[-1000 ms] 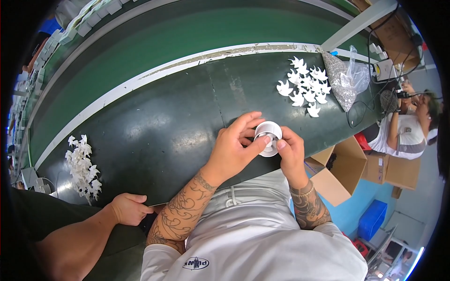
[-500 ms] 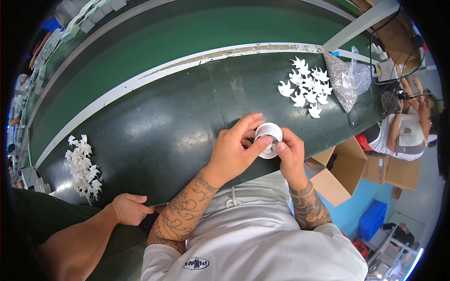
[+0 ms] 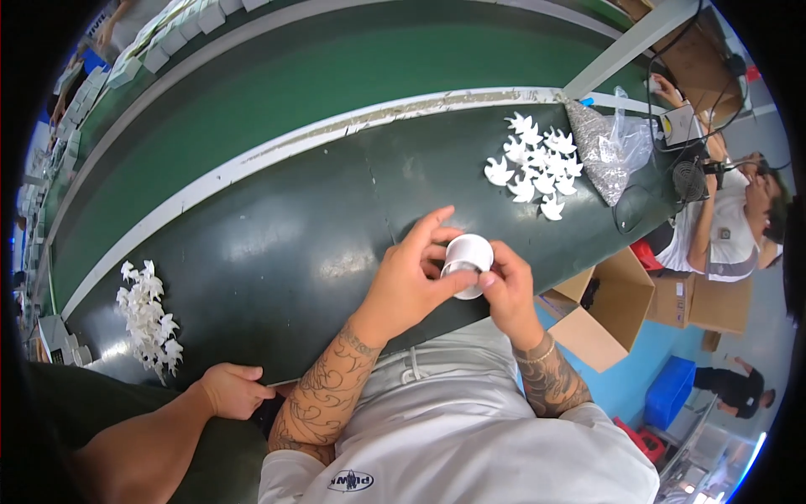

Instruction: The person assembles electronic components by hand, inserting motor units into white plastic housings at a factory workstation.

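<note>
Over the front part of the dark green table (image 3: 277,252), my two hands hold a white cylindrical part (image 3: 470,249) between them. My left hand (image 3: 411,273) curls round its left side, the thumb laid across its near, open-looking edge and the index finger lifted off. From the right, my right hand (image 3: 509,290) pinches the rim between thumb and fingers. What lies inside the part is mostly hidden by my thumbs. Beyond my hands to the right lies a group of white, curved, fin-like plastic pieces (image 3: 537,160).
Another heap of white pieces (image 3: 149,319) lies at the left, near a co-worker's hand (image 3: 235,391) on the table edge. A bag of small metal parts (image 3: 600,147) lies back right. A green conveyor belt (image 3: 336,76) runs behind; an open cardboard box (image 3: 609,311) stands right.
The white part has tilted in my hands, so its outer face now shows where its hollow inside showed before. Both hands have shifted slightly left and keep their hold.
</note>
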